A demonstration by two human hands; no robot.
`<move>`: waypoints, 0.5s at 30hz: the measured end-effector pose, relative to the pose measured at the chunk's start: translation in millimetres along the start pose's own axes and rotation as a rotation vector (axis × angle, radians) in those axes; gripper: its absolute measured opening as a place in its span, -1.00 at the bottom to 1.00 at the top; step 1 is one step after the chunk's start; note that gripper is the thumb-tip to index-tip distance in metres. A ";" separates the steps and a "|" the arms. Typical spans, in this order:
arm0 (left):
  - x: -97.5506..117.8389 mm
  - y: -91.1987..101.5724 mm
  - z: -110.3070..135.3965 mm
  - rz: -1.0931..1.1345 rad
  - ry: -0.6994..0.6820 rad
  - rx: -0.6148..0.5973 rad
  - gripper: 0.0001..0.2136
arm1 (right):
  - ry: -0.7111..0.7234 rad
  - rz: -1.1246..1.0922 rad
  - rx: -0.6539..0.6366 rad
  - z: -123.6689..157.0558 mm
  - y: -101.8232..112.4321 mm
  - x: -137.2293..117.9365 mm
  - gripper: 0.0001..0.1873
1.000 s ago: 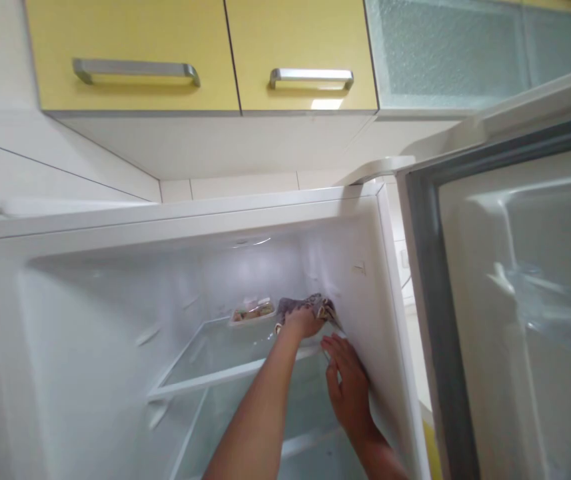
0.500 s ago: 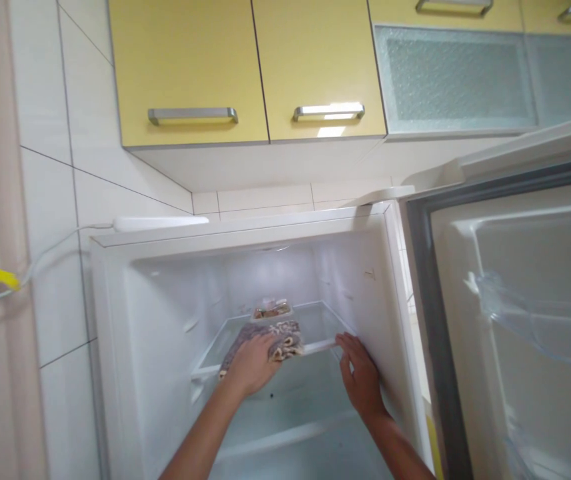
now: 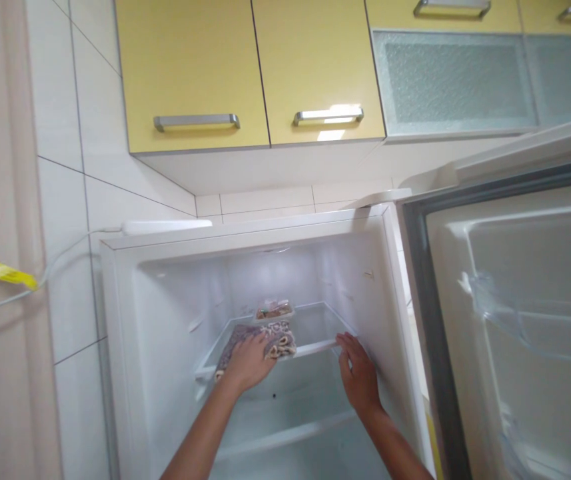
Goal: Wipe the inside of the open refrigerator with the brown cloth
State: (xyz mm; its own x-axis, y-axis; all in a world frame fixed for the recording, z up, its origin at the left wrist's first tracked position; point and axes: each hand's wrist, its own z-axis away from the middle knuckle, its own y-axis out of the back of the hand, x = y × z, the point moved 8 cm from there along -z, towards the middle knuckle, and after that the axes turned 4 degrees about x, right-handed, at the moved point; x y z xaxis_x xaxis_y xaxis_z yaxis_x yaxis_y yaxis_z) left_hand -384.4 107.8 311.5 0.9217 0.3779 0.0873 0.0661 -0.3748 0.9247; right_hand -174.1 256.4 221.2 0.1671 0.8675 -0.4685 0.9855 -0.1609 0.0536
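Observation:
Inside an open refrigerator, my left hand (image 3: 250, 360) presses on a folded grey and cream patterned cloth (image 3: 280, 337), which it grips against the glass shelf (image 3: 310, 320). The cloth's left end hangs at the shelf's front edge. My right hand (image 3: 360, 373) has its fingertips at the right end of the shelf's front trim, thumb apart and palm near the side wall. It holds nothing. Behind the cloth sits a small clear container (image 3: 274, 310) with brownish contents, too small to name.
The refrigerator door (image 3: 540, 280) stands open on the right, with clear racks (image 3: 498, 303). A lower shelf (image 3: 290, 437) lies beneath my hands. Yellow cabinets (image 3: 190, 67) hang above. A cable with a yellow tag (image 3: 8, 273) runs along the left wall.
My left hand and the cloth have slid a little to the left on the shelf. My right hand stays at the shelf's right end. The view has shifted slightly.

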 end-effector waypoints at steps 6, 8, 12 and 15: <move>91.2 -25.9 -20.1 0.084 -0.155 -0.016 -0.38 | 0.038 -0.010 -0.049 0.0 -2.3 2.3 -0.58; 116.5 -32.5 -27.9 0.147 -0.201 -0.011 -0.34 | 0.046 -0.021 -0.019 3.0 -1.5 5.9 -0.57; 146.5 -36.9 -42.8 0.350 -0.275 -0.016 -0.34 | -0.024 0.001 0.081 11.0 6.5 15.9 -0.52; 146.8 -32.4 -54.6 0.556 -0.249 -0.022 -0.51 | -0.098 -0.024 0.137 15.5 18.1 14.2 -0.51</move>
State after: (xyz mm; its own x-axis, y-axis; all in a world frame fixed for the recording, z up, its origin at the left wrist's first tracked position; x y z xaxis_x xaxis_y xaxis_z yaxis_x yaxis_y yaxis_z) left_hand -272.1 221.6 314.5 0.8775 -0.0796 0.4730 -0.4567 -0.4403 0.7730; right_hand -154.4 258.5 201.8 0.1331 0.8228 -0.5526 0.9749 -0.2090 -0.0763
